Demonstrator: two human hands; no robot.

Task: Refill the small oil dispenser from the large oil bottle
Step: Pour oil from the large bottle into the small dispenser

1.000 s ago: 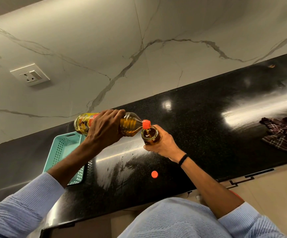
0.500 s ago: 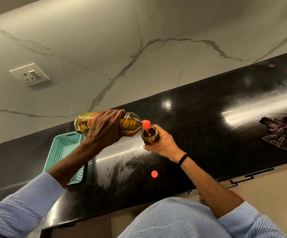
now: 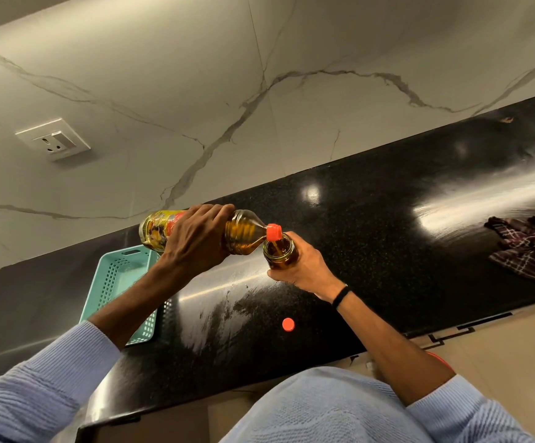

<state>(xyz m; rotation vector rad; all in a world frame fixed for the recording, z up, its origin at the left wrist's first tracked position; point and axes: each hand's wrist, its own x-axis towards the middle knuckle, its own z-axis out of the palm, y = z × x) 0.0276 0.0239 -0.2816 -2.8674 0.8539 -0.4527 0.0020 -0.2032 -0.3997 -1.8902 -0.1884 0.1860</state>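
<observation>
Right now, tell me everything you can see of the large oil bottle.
The large oil bottle is clear plastic holding amber oil, with a yellow and red label near its base and an orange neck piece. It is tipped almost level above the black counter, its mouth over the open small oil dispenser, and a thin stream appears to run in. The left hand grips its middle; the right hand holds the dispenser.

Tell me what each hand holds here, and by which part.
Left hand holds the large oil bottle around its middle, tipped sideways; right hand holds the small jar around its side.
</observation>
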